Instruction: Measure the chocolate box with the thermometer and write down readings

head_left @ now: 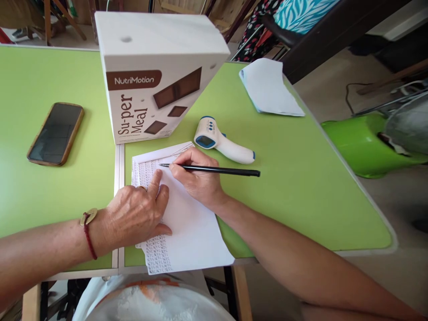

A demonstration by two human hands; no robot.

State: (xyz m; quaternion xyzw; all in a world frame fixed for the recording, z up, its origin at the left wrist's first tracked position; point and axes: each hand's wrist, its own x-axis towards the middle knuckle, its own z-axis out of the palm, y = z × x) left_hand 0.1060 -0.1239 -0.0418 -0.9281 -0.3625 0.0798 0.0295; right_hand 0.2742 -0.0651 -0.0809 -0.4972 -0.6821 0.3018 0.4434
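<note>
Right grip (197,178) pinches a pen (230,170) near its point, the tip held at the small writing (147,170) on the paper (194,240) — whether it touches, I cannot tell. Left grip (133,214) lies loosely spread on the paper, which rests on the surface (317,191) before a box (137,96) — thermometer (224,145) near the right grip, phone (56,133) well apart.

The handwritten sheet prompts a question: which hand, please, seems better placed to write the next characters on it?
Probably the right hand: it holds the black pen, its tip by the rows of letters on the handwritten sheet. The left hand holds no pen and rests on the sheet.
</note>
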